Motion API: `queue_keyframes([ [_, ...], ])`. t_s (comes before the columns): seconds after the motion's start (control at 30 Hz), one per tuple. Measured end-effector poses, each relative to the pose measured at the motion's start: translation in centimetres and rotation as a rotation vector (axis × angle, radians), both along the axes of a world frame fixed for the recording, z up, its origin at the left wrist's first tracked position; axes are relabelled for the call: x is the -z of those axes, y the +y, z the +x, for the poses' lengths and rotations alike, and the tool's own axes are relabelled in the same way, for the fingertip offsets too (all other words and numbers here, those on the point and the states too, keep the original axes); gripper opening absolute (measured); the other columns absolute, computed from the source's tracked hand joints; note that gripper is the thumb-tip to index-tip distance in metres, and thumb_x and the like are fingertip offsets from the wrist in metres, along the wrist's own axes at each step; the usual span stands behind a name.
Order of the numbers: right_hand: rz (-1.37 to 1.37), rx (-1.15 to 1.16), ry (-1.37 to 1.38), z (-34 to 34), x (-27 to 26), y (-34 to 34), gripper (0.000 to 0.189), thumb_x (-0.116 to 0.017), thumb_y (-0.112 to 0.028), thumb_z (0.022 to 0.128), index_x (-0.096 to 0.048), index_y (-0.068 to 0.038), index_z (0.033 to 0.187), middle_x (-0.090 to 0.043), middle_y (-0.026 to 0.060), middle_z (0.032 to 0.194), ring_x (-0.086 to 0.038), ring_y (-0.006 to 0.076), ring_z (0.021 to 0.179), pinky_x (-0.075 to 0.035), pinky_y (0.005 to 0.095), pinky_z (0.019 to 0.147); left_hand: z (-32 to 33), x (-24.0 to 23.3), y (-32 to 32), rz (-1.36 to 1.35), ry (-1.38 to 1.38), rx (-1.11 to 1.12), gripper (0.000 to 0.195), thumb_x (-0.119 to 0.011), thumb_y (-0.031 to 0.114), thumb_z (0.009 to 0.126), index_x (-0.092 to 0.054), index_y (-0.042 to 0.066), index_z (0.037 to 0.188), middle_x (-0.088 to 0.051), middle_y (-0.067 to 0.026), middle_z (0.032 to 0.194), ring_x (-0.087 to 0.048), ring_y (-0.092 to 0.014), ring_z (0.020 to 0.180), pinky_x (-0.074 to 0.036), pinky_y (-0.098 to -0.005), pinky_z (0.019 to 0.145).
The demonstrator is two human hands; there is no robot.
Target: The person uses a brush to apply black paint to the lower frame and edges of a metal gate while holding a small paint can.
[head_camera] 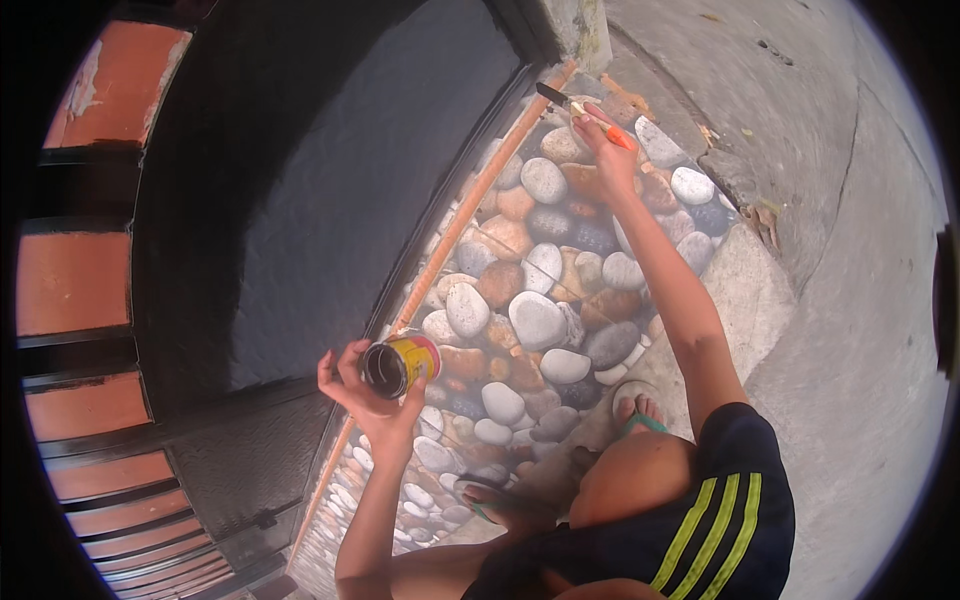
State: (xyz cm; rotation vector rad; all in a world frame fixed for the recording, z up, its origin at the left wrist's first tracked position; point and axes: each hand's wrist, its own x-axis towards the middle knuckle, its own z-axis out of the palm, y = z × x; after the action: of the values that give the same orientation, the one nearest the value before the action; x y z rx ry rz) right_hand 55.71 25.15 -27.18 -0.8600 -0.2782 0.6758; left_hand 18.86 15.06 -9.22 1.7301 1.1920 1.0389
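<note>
My left hand (382, 405) grips a small paint can (421, 358) with a yellow and red label, tilted so that its open mouth, dark inside, faces the gate. In my right hand (609, 146) is a paintbrush (576, 109) with dark bristles and a pale and orange handle. Its bristles are near the upper end of the orange-brown rail (480, 187) along the foot of the black metal gate (360, 180); whether they touch anything I cannot tell. The gate has a glossy dark panel and orange-red sections (73, 283) between black bars.
Pebble-patterned flooring (537, 321) lies between the gate and my sandalled feet. Grey concrete (862, 300) with cracks extends on the right. A concrete post (589, 34) stands at the gate's upper corner, with dry leaves (763, 223) by the floor's right edge.
</note>
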Motion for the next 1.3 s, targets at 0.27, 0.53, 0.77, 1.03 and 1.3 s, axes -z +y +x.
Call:
queue_keyframes([
  [0.27, -0.050, 0.165, -0.012, 1.5, 2.8, 5.0, 0.028, -0.072, -0.010, 0.089, -0.070, -0.001, 0.115, -0.071, 0.0084, 0.100, -0.066, 0.0107, 0.089, -0.051, 0.0210, 0.078, -6.4, -3.9, -4.4, -0.073, 0.030, -0.197, 0.087, -0.068, -0.006, 0.077, -0.018, 0.019, 0.144, -0.039, -0.0108, 0.136, -0.045, -0.027, 0.125, -0.040, -0.0436, 0.102],
  [0.53, -0.124, -0.151, -0.283, -4.4, 2.6, 1.3, 0.023, -0.071, -0.006, 0.086, -0.074, -0.004, 0.109, -0.072, 0.0039, 0.096, -0.061, 0.0072, 0.085, -0.048, 0.0221, 0.076, -7.2, -4.1, -4.8, -0.072, -0.032, -0.420, 0.092, -0.067, -0.003, 0.073, -0.014, 0.014, 0.146, -0.040, -0.0121, 0.136, -0.041, -0.027, 0.125, -0.036, -0.0450, 0.105],
  [0.77, -0.072, -0.271, -0.116, -1.6, 2.7, 2.0, 0.023, -0.071, -0.004, 0.086, -0.073, -0.003, 0.109, -0.072, 0.0074, 0.098, -0.066, 0.0124, 0.090, -0.051, 0.0235, 0.081, -7.1, -4.1, -4.6, -0.086, -0.037, -0.399, 0.093, -0.070, 0.000, 0.073, -0.013, 0.013, 0.146, -0.040, -0.0104, 0.136, -0.040, -0.027, 0.126, -0.034, -0.0450, 0.107],
  [1.03, 0.040, 0.180, -0.060, 4.2, 2.8, 6.2, 0.024, -0.069, -0.004, 0.086, -0.073, -0.002, 0.109, -0.071, 0.0089, 0.100, -0.065, 0.0102, 0.086, -0.051, 0.0210, 0.075, -6.9, -3.9, -4.5, -0.100, -0.028, -0.388, 0.093, -0.070, -0.001, 0.073, -0.015, 0.015, 0.145, -0.040, -0.0095, 0.136, -0.040, -0.027, 0.126, -0.036, -0.0454, 0.105],
  [1.3, -0.138, -0.281, -0.295, -4.0, 0.9, 0.9, 0.025, -0.067, -0.004, 0.088, -0.070, 0.002, 0.112, -0.070, 0.0085, 0.103, -0.065, 0.0147, 0.099, -0.049, 0.0253, 0.086, -7.8, -3.7, -4.3, -0.076, 0.003, -0.323, 0.085, -0.067, 0.001, 0.080, -0.017, 0.017, 0.147, -0.035, -0.0129, 0.141, -0.042, -0.027, 0.126, -0.038, -0.0439, 0.104],
])
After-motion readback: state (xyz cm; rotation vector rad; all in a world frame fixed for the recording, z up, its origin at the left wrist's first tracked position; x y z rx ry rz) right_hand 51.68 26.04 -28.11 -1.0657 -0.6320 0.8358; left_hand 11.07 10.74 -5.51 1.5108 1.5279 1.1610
